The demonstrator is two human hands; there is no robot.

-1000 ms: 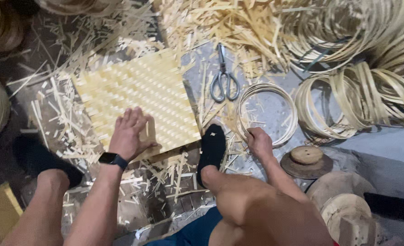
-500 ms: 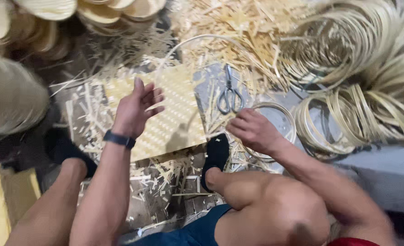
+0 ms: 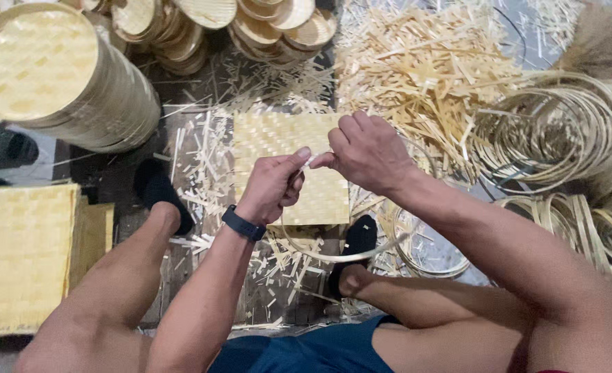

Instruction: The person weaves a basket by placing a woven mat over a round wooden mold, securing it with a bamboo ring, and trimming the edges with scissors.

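Thin bamboo strip (image 3: 347, 255) pinched by left hand (image 3: 273, 186) and right hand (image 3: 368, 152) above woven mat (image 3: 278, 138).

Black wristband (image 3: 242, 224), teal shorts (image 3: 306, 351), black socks (image 3: 356, 243)

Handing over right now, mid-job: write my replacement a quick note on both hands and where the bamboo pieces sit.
Left hand: pinching one end of a thin bamboo strip, raised over the woven mat.
Right hand: gripping the same end; the strip loops down toward the feet.
Mat lies flat on the floor, woven. Hoops piled to the right, round lids upper left, flat mats stacked left.
Strip not yet closed into a ring; mat not yet rimmed.
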